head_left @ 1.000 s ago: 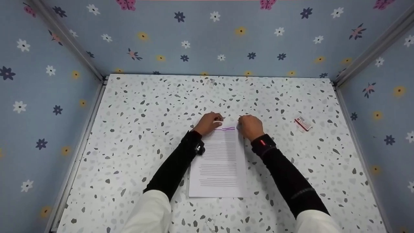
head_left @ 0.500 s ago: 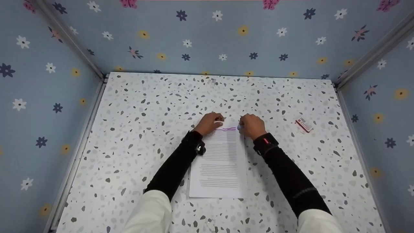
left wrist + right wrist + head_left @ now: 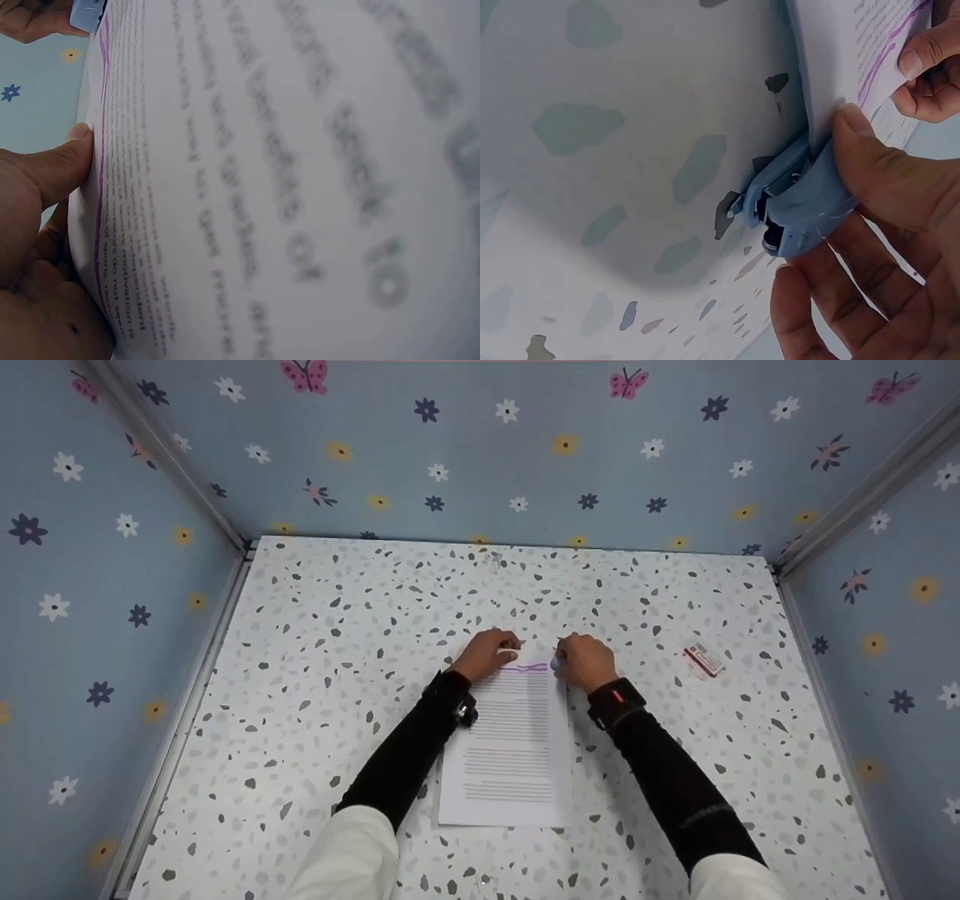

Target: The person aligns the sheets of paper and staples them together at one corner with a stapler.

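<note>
A printed sheaf of white paper (image 3: 510, 742) lies on the speckled table (image 3: 337, 607). My left hand (image 3: 486, 652) pinches its top left edge, the thumb (image 3: 52, 169) lying on the top page (image 3: 285, 180). My right hand (image 3: 583, 660) grips a small blue stapler (image 3: 799, 202) at the top right corner of the paper (image 3: 840, 52). The stapler's jaws sit over the paper's edge. In the head view only a bit of the stapler (image 3: 556, 662) shows beside the right hand.
A small red and white box (image 3: 703, 659) lies on the table to the right of my hands. Blue flowered walls (image 3: 525, 450) close the table in at the back and on both sides.
Both hands stay at the top of the paper; the right hand has edged slightly left onto the corner. The head view has tilted a little.
</note>
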The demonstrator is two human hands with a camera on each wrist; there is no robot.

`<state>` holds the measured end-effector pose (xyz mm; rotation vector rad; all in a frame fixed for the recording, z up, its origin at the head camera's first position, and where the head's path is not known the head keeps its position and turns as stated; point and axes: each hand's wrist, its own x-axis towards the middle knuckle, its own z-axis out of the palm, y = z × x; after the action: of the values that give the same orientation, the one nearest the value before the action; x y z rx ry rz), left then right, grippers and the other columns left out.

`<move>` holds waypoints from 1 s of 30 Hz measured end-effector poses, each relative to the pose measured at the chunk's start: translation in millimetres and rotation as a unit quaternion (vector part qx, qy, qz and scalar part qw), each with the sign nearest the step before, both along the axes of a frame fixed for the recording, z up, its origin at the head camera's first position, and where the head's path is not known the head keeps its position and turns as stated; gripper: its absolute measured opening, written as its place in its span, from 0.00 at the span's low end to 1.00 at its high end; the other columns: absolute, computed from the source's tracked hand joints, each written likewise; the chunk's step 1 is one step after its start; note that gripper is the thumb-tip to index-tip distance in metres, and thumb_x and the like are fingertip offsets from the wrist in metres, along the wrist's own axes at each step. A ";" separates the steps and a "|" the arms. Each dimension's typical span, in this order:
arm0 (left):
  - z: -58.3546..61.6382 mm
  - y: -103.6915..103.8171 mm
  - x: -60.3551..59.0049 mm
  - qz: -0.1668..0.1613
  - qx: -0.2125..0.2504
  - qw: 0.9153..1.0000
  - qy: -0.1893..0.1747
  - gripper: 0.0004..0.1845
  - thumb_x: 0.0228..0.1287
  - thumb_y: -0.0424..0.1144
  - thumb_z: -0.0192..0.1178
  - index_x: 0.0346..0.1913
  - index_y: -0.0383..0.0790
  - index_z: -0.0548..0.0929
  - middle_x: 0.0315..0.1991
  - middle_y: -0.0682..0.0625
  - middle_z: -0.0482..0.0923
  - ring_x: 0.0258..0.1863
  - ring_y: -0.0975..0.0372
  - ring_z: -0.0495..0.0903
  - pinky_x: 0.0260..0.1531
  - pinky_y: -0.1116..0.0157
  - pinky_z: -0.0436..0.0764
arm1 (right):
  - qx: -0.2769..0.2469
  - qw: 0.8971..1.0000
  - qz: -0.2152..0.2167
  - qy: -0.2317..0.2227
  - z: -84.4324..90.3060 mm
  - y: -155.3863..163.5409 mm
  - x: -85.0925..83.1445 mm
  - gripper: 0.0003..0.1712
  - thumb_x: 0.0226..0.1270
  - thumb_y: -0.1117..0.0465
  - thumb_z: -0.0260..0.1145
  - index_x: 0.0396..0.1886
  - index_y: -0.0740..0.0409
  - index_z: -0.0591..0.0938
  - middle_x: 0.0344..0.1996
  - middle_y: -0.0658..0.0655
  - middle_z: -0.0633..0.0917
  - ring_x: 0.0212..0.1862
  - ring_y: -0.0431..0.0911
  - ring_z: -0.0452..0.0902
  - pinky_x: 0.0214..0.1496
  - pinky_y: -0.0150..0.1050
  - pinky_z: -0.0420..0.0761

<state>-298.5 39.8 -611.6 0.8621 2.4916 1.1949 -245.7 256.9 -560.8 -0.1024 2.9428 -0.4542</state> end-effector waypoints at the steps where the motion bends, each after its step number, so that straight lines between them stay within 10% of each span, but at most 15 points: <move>1: 0.1 0.1 0.7 -0.002 -0.001 1.000 0.000 0.07 0.70 0.31 0.63 0.47 0.32 0.84 0.45 0.39 0.82 0.48 0.49 0.79 0.53 0.54 0.75 | 0.000 1.000 -0.002 -0.001 -0.8 0.0 0.8 0.11 0.52 0.64 0.79 0.36 0.60 0.88 0.35 0.59 0.87 0.38 0.56 0.82 0.42 0.53 0.80; 20: 2.6 -2.1 -3.5 0.000 0.018 1.000 0.017 0.07 0.70 0.29 0.63 0.48 0.31 0.84 0.44 0.38 0.82 0.47 0.48 0.79 0.53 0.53 0.75 | 0.006 1.000 -0.016 0.015 -2.9 -2.7 0.0 0.12 0.53 0.63 0.81 0.37 0.58 0.89 0.33 0.56 0.88 0.36 0.53 0.83 0.41 0.50 0.81; 30: -3.7 -4.5 2.9 -0.003 0.037 0.999 0.016 0.08 0.69 0.28 0.63 0.48 0.28 0.84 0.45 0.37 0.83 0.48 0.47 0.79 0.53 0.52 0.75 | -0.079 0.995 -0.025 0.062 -15.8 10.7 24.2 0.14 0.61 0.63 0.76 0.46 0.59 0.86 0.42 0.60 0.87 0.44 0.54 0.83 0.48 0.50 0.80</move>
<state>-295.6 35.3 -615.3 0.9134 2.4810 1.2894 -221.5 267.7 -576.5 -0.0774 3.0324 -0.7123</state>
